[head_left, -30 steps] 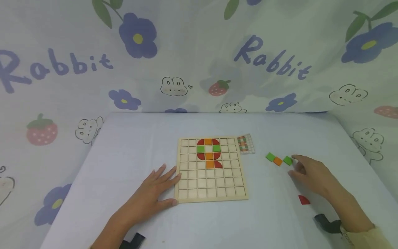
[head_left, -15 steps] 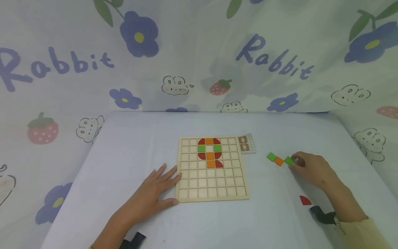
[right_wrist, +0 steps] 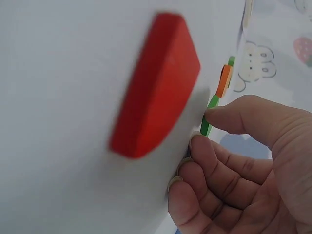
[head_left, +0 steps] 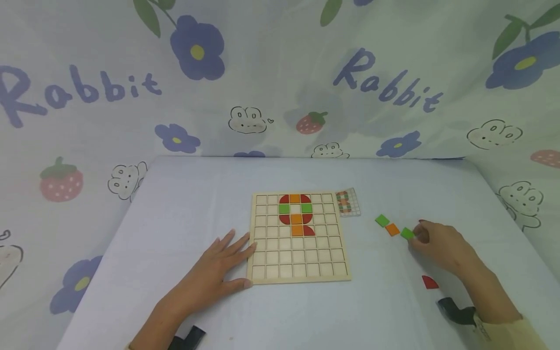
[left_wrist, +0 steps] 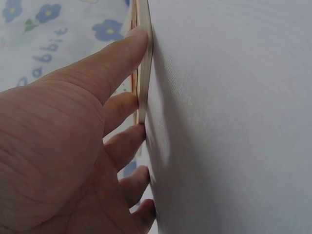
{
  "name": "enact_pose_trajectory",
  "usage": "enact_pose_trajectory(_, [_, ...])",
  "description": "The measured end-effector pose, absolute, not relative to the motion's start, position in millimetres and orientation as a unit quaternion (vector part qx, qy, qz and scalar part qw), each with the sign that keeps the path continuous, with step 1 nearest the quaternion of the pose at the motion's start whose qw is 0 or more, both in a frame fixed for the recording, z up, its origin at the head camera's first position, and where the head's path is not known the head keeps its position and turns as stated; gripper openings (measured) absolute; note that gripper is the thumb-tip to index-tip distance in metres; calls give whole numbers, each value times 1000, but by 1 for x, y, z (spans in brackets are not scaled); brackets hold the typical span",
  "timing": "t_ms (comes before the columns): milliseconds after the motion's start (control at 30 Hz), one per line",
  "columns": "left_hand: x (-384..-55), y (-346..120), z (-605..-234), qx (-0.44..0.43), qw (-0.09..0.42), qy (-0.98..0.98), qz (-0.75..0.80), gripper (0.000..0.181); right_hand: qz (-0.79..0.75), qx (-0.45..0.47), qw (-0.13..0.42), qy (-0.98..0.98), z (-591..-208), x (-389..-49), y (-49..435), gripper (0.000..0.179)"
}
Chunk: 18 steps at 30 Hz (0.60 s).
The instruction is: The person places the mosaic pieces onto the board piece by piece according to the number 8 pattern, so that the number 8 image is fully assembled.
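We saw the right hand (head_left: 443,244) pinching a green tile (head_left: 407,234) between thumb and forefinger, right of the grid board (head_left: 298,256).
The left hand (head_left: 214,270), fingers straight and spread, touched the board's left edge, its thumb at the near corner; past the right edge we saw a stretch of white table (head_left: 372,272) reaching to the loose pieces. The green tile was just beside an orange tile (head_left: 392,229), a second green tile (head_left: 382,220) farther left, and a red quarter-circle (head_left: 430,282) lay near the right wrist. Inlaid pieces (head_left: 296,219), red, orange and green, filled middle cells in the board's far four rows; a pattern card (head_left: 348,202) lay beside its far right corner.
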<state>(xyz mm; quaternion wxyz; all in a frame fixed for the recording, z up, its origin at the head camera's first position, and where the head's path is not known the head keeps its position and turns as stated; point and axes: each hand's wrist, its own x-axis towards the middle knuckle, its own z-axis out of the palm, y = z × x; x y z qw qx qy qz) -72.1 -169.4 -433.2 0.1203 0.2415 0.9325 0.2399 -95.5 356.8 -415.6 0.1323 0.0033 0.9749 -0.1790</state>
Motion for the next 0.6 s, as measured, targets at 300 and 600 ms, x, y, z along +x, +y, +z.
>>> enact_pose_trajectory(300, [-73, -170, -435, 238, 127, 933, 240, 79, -158, 31, 173, 972, -413, -80, 347, 40])
enact_pose_trajectory(600, [-73, -169, -435, 234, 128, 934, 238, 80, -164, -33, 150, 974, -408, -75, 305, 34])
